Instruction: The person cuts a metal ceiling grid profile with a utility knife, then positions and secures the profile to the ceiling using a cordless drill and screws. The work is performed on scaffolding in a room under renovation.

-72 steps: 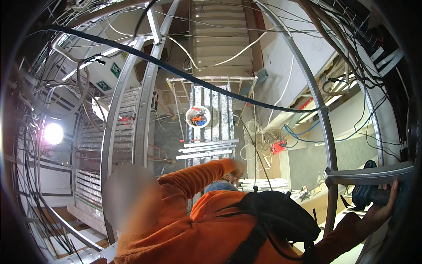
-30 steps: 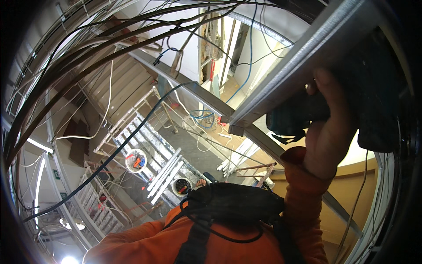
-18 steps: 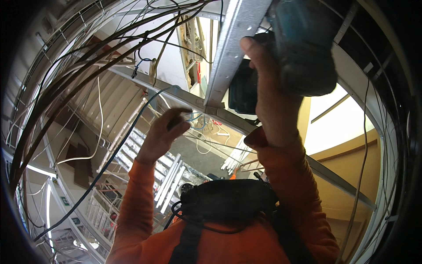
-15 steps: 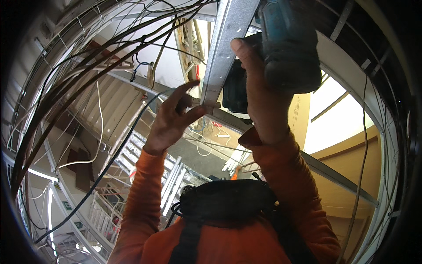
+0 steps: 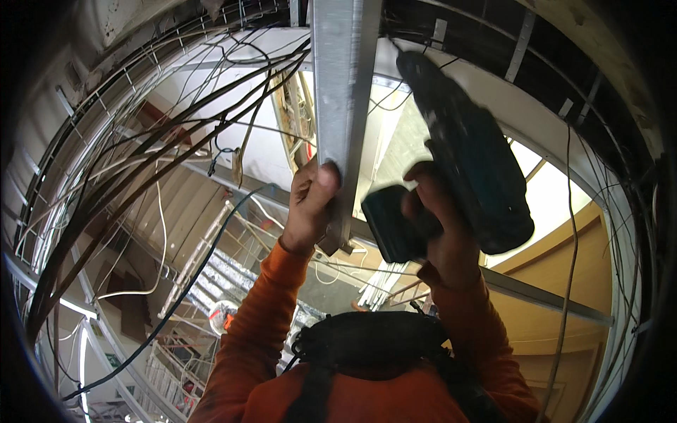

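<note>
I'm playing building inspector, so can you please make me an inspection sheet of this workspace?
Surface: slatted platform below, partly hidden.
Job's things: metal channel; dark teal cordless drill, tilted beside it.
Clutter: white bucket and long white pieces below.
Hands: left hand grips the channel's edge; right hand holds the drill's handle.
Cables: dark bundle at left; dark blue cable hanging below it.
Surroundings: wood-coloured panel at right.

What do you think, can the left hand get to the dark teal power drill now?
Probably not straight away: the left hand holds the long silver metal beam, which lies between it and the drill in the right hand.
</note>
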Available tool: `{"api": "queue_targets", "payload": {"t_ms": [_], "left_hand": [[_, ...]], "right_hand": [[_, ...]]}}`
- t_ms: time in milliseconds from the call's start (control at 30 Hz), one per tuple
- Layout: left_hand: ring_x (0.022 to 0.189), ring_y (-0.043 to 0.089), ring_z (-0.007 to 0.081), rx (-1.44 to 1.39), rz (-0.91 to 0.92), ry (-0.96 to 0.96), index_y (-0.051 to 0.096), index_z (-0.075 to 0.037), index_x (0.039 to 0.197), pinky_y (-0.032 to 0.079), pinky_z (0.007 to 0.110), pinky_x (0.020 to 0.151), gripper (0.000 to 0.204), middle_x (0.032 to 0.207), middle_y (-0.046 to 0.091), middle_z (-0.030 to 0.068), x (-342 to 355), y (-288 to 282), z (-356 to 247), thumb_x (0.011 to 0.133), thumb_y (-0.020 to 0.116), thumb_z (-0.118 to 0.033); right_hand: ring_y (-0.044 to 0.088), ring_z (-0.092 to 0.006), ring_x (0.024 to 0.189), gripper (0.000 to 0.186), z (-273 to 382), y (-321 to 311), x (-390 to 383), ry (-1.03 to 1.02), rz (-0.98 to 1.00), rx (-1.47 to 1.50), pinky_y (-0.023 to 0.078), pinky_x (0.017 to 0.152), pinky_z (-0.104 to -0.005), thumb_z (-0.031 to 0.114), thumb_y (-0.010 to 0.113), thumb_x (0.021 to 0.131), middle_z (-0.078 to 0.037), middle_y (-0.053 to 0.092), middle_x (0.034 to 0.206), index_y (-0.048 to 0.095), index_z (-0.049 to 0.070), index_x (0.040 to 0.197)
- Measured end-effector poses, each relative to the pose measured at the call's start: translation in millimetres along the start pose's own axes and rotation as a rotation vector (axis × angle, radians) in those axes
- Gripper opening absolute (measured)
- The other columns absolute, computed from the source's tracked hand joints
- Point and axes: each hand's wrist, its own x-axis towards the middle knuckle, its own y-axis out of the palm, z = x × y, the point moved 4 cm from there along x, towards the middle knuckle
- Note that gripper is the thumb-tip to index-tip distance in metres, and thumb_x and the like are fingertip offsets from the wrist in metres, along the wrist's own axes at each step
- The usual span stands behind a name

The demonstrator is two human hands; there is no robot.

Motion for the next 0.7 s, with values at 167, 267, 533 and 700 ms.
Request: {"api": "queue_targets", "payload": {"t_ms": [167,267,533,700], "left_hand": [[0.061,0.043,0.0150,-0.120,0.138,0.065,0.052,-0.003,0.079,0.032,0.027,0.056,0.061,0.069,0.048,0.0049,5,31,-15,0.101,0.036,-0.058],[0.061,0.038,0.0174,-0.018,0.169,0.031,0.044,-0.005,0.069,0.030,0.030,0.057,0.067,0.066,0.042,0.0057,-2,50,-9,0.104,0.023,-0.058],[0.066,0.040,0.0206,-0.511,0.447,0.007,0.051,-0.009,0.061,0.034,0.036,0.061,0.068,0.068,0.046,0.0071,-28,68,-3,0.105,0.023,-0.054],[0.070,0.047,0.0202,-0.079,0.290,0.321,0.072,-0.009,0.067,0.040,0.037,0.059,0.075,0.071,0.053,0.0051,-59,89,-36,0.107,0.024,-0.051]], "right_hand": [[0.054,-0.0112,0.069,0.031,12,-56,-33,0.085,0.172,-0.081,0.043,0.066,-0.0252,0.010,0.063,0.091,-0.009,0.062,0.094,0.057,0.000,0.120],[0.053,-0.0103,0.069,0.029,7,-78,-40,0.000,0.099,-0.305,0.043,0.066,-0.0250,0.009,0.063,0.091,-0.006,0.060,0.090,0.057,0.000,0.118],[0.052,-0.0060,0.073,0.026,-20,-123,-36,-0.048,0.033,-0.224,0.044,0.066,-0.0233,0.007,0.067,0.092,0.001,0.059,0.089,0.061,0.006,0.117],[0.058,-0.0082,0.087,0.025,-25,-150,-35,-0.127,0.000,-0.916,0.049,0.076,-0.0258,0.010,0.071,0.093,0.001,0.063,0.097,0.064,0.007,0.117]]}}
